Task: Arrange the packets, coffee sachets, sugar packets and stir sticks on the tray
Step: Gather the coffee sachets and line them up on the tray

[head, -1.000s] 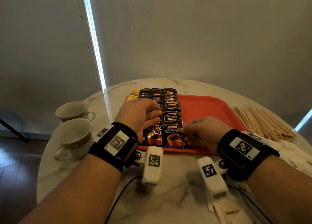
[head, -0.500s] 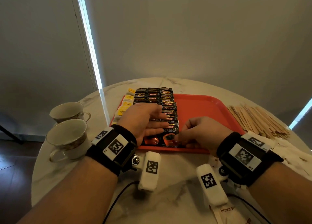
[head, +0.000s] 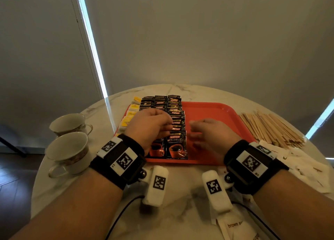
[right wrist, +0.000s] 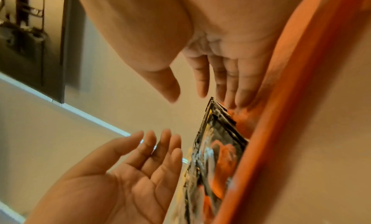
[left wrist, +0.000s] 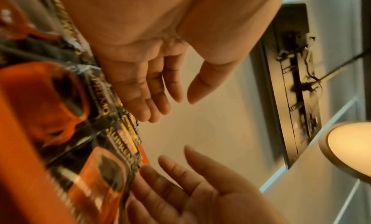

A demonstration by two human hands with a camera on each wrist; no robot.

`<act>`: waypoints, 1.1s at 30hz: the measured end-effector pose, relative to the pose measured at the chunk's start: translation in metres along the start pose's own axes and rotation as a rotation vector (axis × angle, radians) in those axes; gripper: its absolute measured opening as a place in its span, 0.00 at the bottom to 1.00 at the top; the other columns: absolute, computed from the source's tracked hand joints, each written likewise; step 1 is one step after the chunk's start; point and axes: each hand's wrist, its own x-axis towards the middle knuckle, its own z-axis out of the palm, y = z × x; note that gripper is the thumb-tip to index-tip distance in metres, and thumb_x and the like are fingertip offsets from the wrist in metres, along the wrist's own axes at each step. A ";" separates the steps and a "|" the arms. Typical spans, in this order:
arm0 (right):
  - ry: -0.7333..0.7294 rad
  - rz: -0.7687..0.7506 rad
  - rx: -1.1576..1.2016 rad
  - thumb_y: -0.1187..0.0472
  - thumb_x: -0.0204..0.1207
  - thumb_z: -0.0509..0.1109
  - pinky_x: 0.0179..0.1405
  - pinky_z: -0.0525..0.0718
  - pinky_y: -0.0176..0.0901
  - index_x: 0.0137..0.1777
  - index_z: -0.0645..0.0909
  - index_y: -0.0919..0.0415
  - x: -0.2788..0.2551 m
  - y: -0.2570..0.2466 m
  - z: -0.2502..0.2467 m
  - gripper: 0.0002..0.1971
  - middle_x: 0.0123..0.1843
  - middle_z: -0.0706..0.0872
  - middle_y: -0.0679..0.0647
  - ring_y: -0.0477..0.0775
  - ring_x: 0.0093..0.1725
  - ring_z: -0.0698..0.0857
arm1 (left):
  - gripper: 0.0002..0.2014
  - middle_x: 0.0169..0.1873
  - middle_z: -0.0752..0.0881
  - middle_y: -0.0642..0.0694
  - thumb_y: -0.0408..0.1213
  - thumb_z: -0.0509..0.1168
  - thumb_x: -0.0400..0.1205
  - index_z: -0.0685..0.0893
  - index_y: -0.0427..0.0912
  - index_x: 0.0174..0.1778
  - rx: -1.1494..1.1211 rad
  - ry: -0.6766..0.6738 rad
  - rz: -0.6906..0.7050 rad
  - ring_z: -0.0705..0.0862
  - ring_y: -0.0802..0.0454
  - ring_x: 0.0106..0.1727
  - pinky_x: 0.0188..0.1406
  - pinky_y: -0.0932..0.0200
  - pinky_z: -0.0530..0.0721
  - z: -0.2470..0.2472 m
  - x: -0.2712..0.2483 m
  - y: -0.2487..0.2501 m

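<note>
Two hands hang over the near part of the tray [head: 213, 111], and nothing is held in either. The left hand [head: 150, 126] is above the coffee sachets [head: 176, 122], its fingers loosely spread and almost straight in the left wrist view; whether the fingertips touch the packs cannot be told. The right hand [head: 211, 133] is just beside the row, over bare red tray, fingers relaxed and parted, blurred in the head view.

Sachets are laid in overlapping columns along the tray's left half, with yellow-labelled packets [head: 132, 113] in a column at the left edge. Stir sticks [head: 271, 129] are heaped on the table to the right of the tray, and white sugar packets [head: 298, 160] are strewn nearer the right forearm. Both are still off the tray.

The coffee rows look finished, so the step in hand is judged to be the release and the reach for the next item. It is done well if the hands are lifted straight up, so the shingled packs are not dragged askew. The sticks are best gathered as a squared bundle and set parallel on the free right half.
</note>
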 end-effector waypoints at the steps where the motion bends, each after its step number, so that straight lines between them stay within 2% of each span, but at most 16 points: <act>1: 0.020 -0.005 0.085 0.52 0.83 0.74 0.59 0.84 0.54 0.64 0.82 0.59 0.003 -0.004 0.000 0.15 0.67 0.87 0.62 0.57 0.62 0.86 | 0.02 0.53 0.92 0.34 0.29 0.72 0.84 0.89 0.40 0.48 0.071 0.012 0.046 0.93 0.40 0.55 0.52 0.49 0.93 0.000 0.002 0.005; 4: 0.027 0.024 0.259 0.46 0.84 0.70 0.74 0.77 0.57 0.83 0.70 0.58 0.008 -0.015 0.004 0.31 0.81 0.76 0.56 0.59 0.76 0.78 | 0.05 0.49 0.92 0.47 0.35 0.74 0.80 0.91 0.51 0.45 0.311 0.063 0.153 0.91 0.45 0.56 0.58 0.42 0.92 -0.003 0.006 0.021; 7: -0.023 0.057 0.290 0.42 0.86 0.66 0.79 0.69 0.57 0.85 0.66 0.56 0.011 -0.024 0.016 0.33 0.81 0.75 0.53 0.58 0.81 0.72 | 0.05 0.50 0.90 0.51 0.36 0.73 0.82 0.90 0.52 0.48 0.413 0.125 0.187 0.88 0.54 0.54 0.49 0.55 0.86 -0.008 0.007 0.029; 8: -0.039 0.075 0.302 0.42 0.86 0.64 0.77 0.72 0.54 0.85 0.66 0.57 0.011 -0.027 0.019 0.32 0.75 0.78 0.49 0.57 0.78 0.76 | 0.05 0.50 0.89 0.52 0.36 0.72 0.83 0.89 0.51 0.49 0.413 0.143 0.180 0.87 0.56 0.52 0.43 0.61 0.82 -0.011 0.008 0.028; 10: -0.066 0.092 0.340 0.42 0.88 0.62 0.59 0.79 0.45 0.82 0.69 0.59 0.012 -0.034 0.022 0.29 0.60 0.76 0.37 0.47 0.55 0.84 | 0.05 0.49 0.89 0.52 0.35 0.72 0.83 0.89 0.49 0.51 0.395 0.182 0.141 0.86 0.59 0.47 0.36 0.65 0.78 -0.018 0.010 0.022; 12: -0.074 0.107 0.350 0.43 0.89 0.61 0.44 0.78 0.40 0.75 0.73 0.61 0.013 -0.040 0.024 0.25 0.54 0.75 0.36 0.45 0.37 0.80 | 0.06 0.51 0.90 0.49 0.35 0.73 0.81 0.89 0.49 0.51 0.327 0.219 0.083 0.89 0.53 0.49 0.41 0.55 0.86 -0.023 0.011 0.018; 14: -0.069 0.124 0.311 0.44 0.89 0.60 0.38 0.78 0.38 0.68 0.74 0.61 0.014 -0.042 0.026 0.21 0.52 0.76 0.37 0.47 0.32 0.80 | 0.07 0.53 0.90 0.46 0.37 0.74 0.80 0.88 0.48 0.53 0.268 0.260 0.031 0.90 0.48 0.53 0.49 0.48 0.89 -0.027 0.012 0.016; 15: -0.069 0.133 0.295 0.44 0.89 0.60 0.37 0.78 0.38 0.66 0.74 0.61 0.014 -0.044 0.027 0.20 0.52 0.77 0.37 0.46 0.32 0.80 | 0.06 0.48 0.89 0.48 0.37 0.73 0.82 0.87 0.45 0.54 0.234 0.277 0.005 0.90 0.52 0.48 0.43 0.55 0.88 -0.030 0.013 0.016; 17: -0.069 0.148 0.284 0.44 0.89 0.59 0.38 0.78 0.39 0.67 0.74 0.61 0.015 -0.045 0.028 0.21 0.53 0.77 0.38 0.43 0.37 0.80 | 0.04 0.30 0.87 0.52 0.38 0.68 0.87 0.83 0.41 0.51 0.154 0.286 -0.064 0.87 0.62 0.25 0.23 0.63 0.82 -0.031 0.010 0.021; 18: -0.061 0.153 0.288 0.44 0.89 0.60 0.41 0.78 0.40 0.70 0.74 0.61 0.018 -0.045 0.026 0.22 0.54 0.77 0.38 0.42 0.43 0.81 | 0.08 0.23 0.85 0.53 0.39 0.67 0.89 0.80 0.43 0.45 0.141 0.296 -0.085 0.84 0.61 0.20 0.21 0.60 0.80 -0.030 0.008 0.025; 21: -0.037 0.133 0.303 0.40 0.87 0.62 0.67 0.76 0.50 0.83 0.66 0.59 0.030 -0.045 0.021 0.31 0.67 0.81 0.53 0.54 0.68 0.79 | 0.15 0.32 0.79 0.51 0.49 0.65 0.89 0.75 0.47 0.38 0.174 0.363 -0.095 0.77 0.56 0.31 0.31 0.58 0.70 -0.036 0.015 0.026; 23: -0.012 0.130 0.314 0.36 0.85 0.63 0.78 0.70 0.56 0.88 0.61 0.56 0.039 -0.048 0.021 0.38 0.82 0.73 0.62 0.61 0.80 0.73 | 0.14 0.37 0.75 0.54 0.51 0.64 0.89 0.76 0.49 0.40 0.206 0.384 -0.112 0.73 0.59 0.36 0.34 0.57 0.69 -0.040 0.020 0.026; 25: -0.014 0.127 0.312 0.36 0.85 0.62 0.72 0.75 0.54 0.89 0.59 0.57 0.048 -0.047 0.020 0.39 0.78 0.75 0.60 0.60 0.71 0.81 | 0.14 0.39 0.76 0.52 0.54 0.65 0.87 0.78 0.49 0.41 0.208 0.396 -0.144 0.74 0.57 0.39 0.44 0.54 0.74 -0.042 0.024 0.026; 28: -0.017 0.118 0.278 0.38 0.87 0.61 0.47 0.80 0.46 0.87 0.62 0.61 0.058 -0.042 0.021 0.36 0.57 0.82 0.47 0.51 0.44 0.82 | 0.16 0.41 0.77 0.50 0.58 0.66 0.84 0.81 0.48 0.49 0.165 0.413 -0.203 0.79 0.51 0.43 0.51 0.48 0.80 -0.044 0.026 0.025; 30: -0.038 0.120 0.247 0.39 0.88 0.61 0.46 0.80 0.44 0.86 0.63 0.62 0.061 -0.041 0.023 0.35 0.52 0.86 0.53 0.52 0.47 0.84 | 0.16 0.43 0.78 0.49 0.58 0.66 0.85 0.81 0.48 0.49 0.151 0.419 -0.215 0.80 0.48 0.45 0.52 0.48 0.81 -0.045 0.028 0.025; 33: -0.098 0.127 0.251 0.37 0.87 0.59 0.59 0.75 0.49 0.88 0.59 0.60 0.064 -0.044 0.024 0.37 0.79 0.78 0.62 0.61 0.73 0.80 | 0.20 0.51 0.81 0.46 0.59 0.66 0.84 0.82 0.46 0.60 0.136 0.422 -0.229 0.81 0.45 0.51 0.56 0.47 0.79 -0.046 0.029 0.025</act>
